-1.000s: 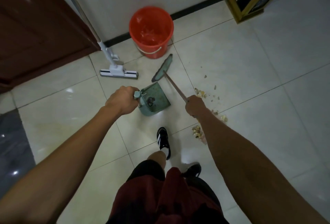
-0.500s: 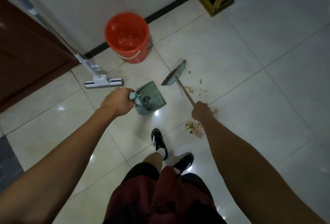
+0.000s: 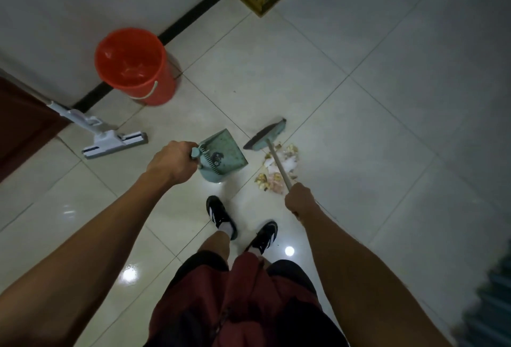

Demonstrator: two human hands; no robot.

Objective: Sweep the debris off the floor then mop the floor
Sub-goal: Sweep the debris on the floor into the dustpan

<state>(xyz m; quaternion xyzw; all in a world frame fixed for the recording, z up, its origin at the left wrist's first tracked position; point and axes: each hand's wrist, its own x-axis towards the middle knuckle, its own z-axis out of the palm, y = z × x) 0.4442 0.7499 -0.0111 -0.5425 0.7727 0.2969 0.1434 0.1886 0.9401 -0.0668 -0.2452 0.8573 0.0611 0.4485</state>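
With the left hand (image 3: 172,161) still gripping the dustpan (image 3: 222,154) and the right (image 3: 300,200) the broom (image 3: 266,134), the broom has swung behind the debris (image 3: 276,170), ready to sweep

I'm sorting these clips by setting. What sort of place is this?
Probably an indoor room or hallway of a home: glossy tiled floor, a white wall with dark baseboard, and a wooden door. An orange bucket and mop stand by the wall.
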